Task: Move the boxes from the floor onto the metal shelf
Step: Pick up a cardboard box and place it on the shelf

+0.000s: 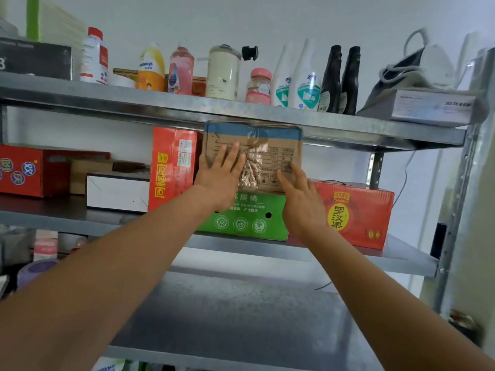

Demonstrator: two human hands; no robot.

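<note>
A brown cardboard box point(270, 145) with a blue top band and clear tape sits on top of a green box point(246, 218) on the middle level of the metal shelf point(375, 259). My left hand point(219, 172) lies flat against the brown box's front face, fingers straight. My right hand point(300, 196) touches the lower right of that face with straight fingers. The brown box's top reaches just under the upper shelf board.
A tall red box point(171, 167) stands left of the brown box and an orange-red box point(356, 212) lies to its right. Further left sit a white box point(117, 191) and another red box point(29, 170). Bottles point(305, 81) line the top shelf.
</note>
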